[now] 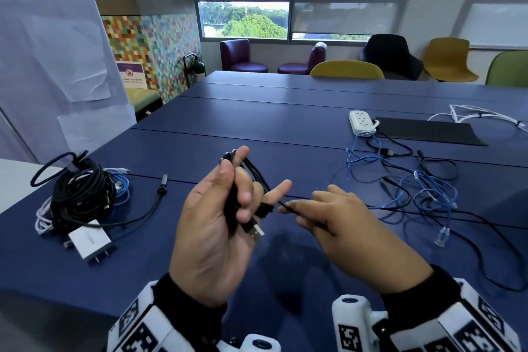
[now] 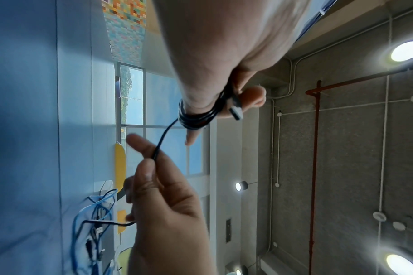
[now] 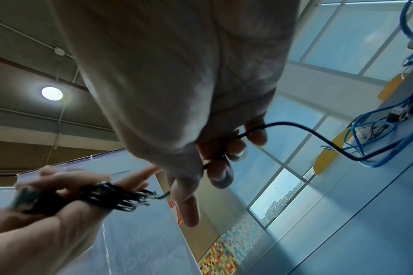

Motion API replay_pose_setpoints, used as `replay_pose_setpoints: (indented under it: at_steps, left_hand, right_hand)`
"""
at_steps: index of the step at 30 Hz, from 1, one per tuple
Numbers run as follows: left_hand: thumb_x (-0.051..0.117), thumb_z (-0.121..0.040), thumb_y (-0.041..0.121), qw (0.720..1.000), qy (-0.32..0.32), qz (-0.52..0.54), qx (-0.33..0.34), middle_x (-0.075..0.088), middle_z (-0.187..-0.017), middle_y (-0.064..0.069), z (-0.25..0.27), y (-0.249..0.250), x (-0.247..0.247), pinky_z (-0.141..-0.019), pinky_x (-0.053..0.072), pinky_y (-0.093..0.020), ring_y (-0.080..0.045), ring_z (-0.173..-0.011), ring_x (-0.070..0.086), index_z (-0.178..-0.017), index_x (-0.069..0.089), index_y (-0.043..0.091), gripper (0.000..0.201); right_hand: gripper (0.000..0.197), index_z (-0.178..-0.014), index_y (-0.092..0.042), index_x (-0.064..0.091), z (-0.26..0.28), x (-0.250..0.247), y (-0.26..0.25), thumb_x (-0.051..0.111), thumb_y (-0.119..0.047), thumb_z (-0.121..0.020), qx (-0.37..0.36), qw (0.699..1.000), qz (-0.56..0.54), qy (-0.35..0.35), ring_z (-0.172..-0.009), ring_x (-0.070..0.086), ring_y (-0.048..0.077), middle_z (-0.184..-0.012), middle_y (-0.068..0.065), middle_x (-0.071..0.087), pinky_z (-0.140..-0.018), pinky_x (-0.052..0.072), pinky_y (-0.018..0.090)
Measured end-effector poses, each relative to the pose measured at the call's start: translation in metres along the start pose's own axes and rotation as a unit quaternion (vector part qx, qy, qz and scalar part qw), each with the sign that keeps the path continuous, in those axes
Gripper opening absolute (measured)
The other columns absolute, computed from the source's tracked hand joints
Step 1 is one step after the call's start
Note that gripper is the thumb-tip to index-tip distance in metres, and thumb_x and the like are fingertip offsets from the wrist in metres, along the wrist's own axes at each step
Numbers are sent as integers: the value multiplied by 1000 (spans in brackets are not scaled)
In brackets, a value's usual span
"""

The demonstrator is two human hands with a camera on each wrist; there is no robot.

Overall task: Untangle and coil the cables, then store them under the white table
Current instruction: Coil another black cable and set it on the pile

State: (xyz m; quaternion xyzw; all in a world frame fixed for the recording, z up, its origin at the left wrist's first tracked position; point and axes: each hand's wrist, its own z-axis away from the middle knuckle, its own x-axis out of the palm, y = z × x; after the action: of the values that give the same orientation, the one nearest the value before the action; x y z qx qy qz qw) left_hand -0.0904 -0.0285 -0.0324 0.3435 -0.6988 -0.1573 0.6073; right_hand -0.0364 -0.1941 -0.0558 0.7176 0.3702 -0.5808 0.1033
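Above the near middle of the dark blue table [image 1: 257, 123], the left hand [image 1: 217, 226] grips a thin black cable [image 1: 251, 168] looped round its fingers (metal plug dangling). The right hand [image 1: 337, 220] pinches the strand trailing right toward tangled blue cables [image 1: 423, 188]; bare tabletop lies beyond.

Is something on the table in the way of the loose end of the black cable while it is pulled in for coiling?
Yes. The black cable trails right from the right hand and runs through the tangled blue cables, which could snag it.
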Motion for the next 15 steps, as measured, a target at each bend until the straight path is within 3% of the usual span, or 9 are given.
replay_pose_setpoints:
  at_steps: [3,5,7,9,12,15]
  left_hand:
    - [41,-97,21,998,17,-58,23,54,-63,-3,0,-9,2,-96,48,-56,-11,-44,42,-132,44,-5,43]
    - [41,-95,20,992,11,-117,48,63,-69,-8,-1,-13,2,-94,49,-52,-16,-49,54,-133,43,-2,44]
    - [41,-94,21,983,-3,-171,73,71,-82,-14,-3,-14,1,-88,54,-47,-27,-64,68,-131,46,9,39]
    - [40,-96,22,970,-21,-226,90,73,-95,-15,-5,-14,0,-89,54,-44,-35,-84,72,-125,50,23,31]
    - [37,-102,16,933,-33,-337,120,75,-99,-9,-8,-19,-5,-90,52,-37,-28,-92,72,-114,55,43,35]
    - [39,-104,18,875,-68,-459,137,74,-91,-3,-10,-26,-9,-78,55,-28,-17,-85,72,-112,52,37,24]
  right_hand:
    - [36,-119,-42,58,2,0,-4,35,-42,-92,-17,999,23,-36,-73,34,10,-69,-12,44,-68,32,29]
    - [35,-119,-44,59,4,-4,-4,40,-39,-90,-24,999,-4,-48,-76,36,8,-72,-12,50,-72,35,29]
    - [31,-114,-43,62,7,-8,-5,43,-40,-90,-38,998,-21,-52,-79,41,8,-74,-12,53,-77,41,31]
    - [25,-106,-40,64,8,-10,-5,45,-41,-90,-57,997,-29,-54,-79,44,8,-72,-13,51,-76,43,35]
    - [19,-104,-39,63,6,-9,-1,51,-35,-89,-82,994,-59,-28,-73,43,-1,-66,-22,45,-71,43,27]
    - [21,-98,-36,68,4,-10,3,58,-23,-85,-96,993,-72,16,-69,42,-5,-64,-25,40,-65,31,11]
